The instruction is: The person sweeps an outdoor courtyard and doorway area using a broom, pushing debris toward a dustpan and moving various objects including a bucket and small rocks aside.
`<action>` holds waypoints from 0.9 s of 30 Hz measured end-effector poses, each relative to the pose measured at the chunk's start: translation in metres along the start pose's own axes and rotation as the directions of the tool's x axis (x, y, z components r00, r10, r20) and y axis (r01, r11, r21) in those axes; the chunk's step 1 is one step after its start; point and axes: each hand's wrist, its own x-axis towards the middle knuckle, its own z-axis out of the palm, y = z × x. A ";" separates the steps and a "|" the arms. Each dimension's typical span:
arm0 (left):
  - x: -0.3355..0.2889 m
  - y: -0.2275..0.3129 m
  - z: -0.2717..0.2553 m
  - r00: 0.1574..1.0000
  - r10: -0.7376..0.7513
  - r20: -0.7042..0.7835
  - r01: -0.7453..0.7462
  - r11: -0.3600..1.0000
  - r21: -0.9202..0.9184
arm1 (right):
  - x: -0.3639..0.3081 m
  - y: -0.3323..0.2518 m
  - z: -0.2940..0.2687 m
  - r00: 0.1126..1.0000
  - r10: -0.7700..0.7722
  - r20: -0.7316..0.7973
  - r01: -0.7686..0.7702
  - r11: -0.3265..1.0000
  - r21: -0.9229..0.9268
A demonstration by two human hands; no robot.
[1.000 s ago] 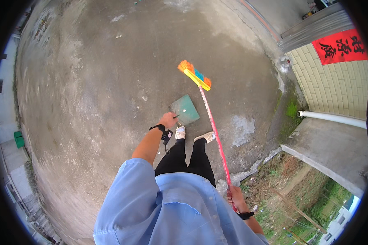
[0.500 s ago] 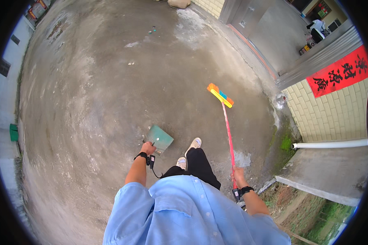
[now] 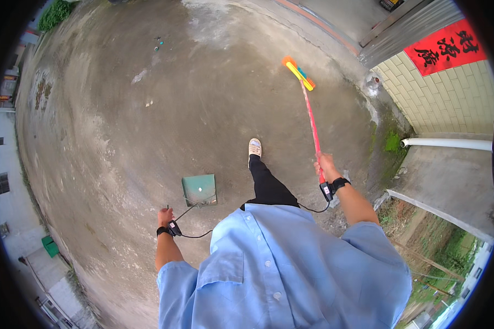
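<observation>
My left hand is closed around the thin handle of a green dustpan. The pan hangs or rests just ahead of that hand, with a small pale bit on it; whether it touches the ground I cannot tell. My right hand grips the red stick of a broom. The broom's head is yellow with orange and blue bristles, held out ahead on the right, over the concrete. Both wrists carry a black strap with a small cabled box.
Stained concrete ground stretches ahead, with a few small green bits on it. To the right stand a pale brick wall with a red banner and a white pipe. One shoe is stepping forward.
The broom has moved farther ahead. My left hand has shifted left and back with the dustpan, which has turned square to me. One leg has stepped forward and the whole view has swung right.
</observation>
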 end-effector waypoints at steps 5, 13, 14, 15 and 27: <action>0.011 0.082 -0.043 0.989 -0.148 -0.030 0.137 0.966 -0.219 | 0.082 -0.118 0.113 0.988 0.117 0.098 -0.130 0.982 0.140; 0.084 0.187 -0.109 0.990 -0.103 -0.099 0.072 0.959 -0.273 | 0.103 -0.184 0.381 0.810 0.282 0.515 -0.453 0.858 0.243; 0.102 0.200 -0.115 0.991 -0.082 -0.101 0.053 0.963 -0.266 | 0.099 -0.198 0.401 0.799 0.282 0.531 -0.464 0.851 0.246; 0.122 0.212 -0.123 0.992 -0.062 -0.106 0.032 0.965 -0.261 | 0.096 -0.212 0.413 0.800 0.288 0.526 -0.464 0.853 0.239; 0.364 0.349 -0.261 0.997 -0.073 -0.011 0.068 0.962 -0.264 | 0.052 -0.366 0.516 0.876 0.288 0.388 -0.340 0.938 0.071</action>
